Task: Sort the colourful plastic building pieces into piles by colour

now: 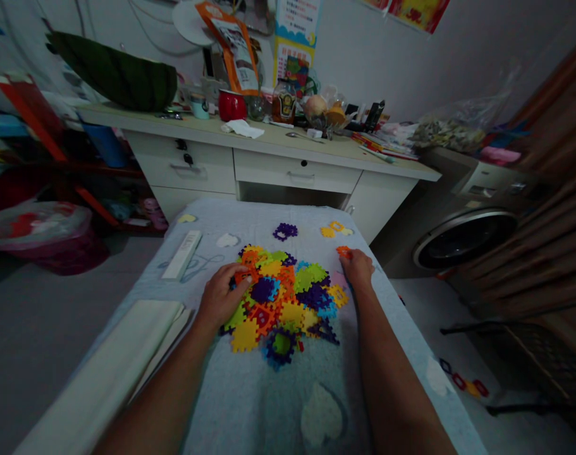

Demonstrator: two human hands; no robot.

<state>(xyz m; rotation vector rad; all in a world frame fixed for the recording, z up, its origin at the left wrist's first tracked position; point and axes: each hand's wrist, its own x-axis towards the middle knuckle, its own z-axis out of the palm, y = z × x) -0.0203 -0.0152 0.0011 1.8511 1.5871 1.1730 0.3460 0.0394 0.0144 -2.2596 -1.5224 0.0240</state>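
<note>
A heap of bright plastic interlocking pieces with toothed edges (292,311) lies in the middle of the cloth-covered table (269,411). The pieces are orange, yellow, green, blue and purple. At the heap's left side my left hand (221,294) has its thumb and forefinger closed about an orange interlocking piece (242,276); its other fingers are partly hidden. To the right of the heap, my right hand (360,268) pinches another orange interlocking piece (343,251) near the table's right edge. Purple pieces (285,231) and yellow pieces (336,225) lie beyond the heap.
A white box (182,256) and a folded pale cloth or board (107,373) lie along the table's left side. Behind stands a white desk (297,170) with a watermelon (117,72), jars and papers. A washing machine (458,215) is at right; several pieces (464,381) lie on the floor.
</note>
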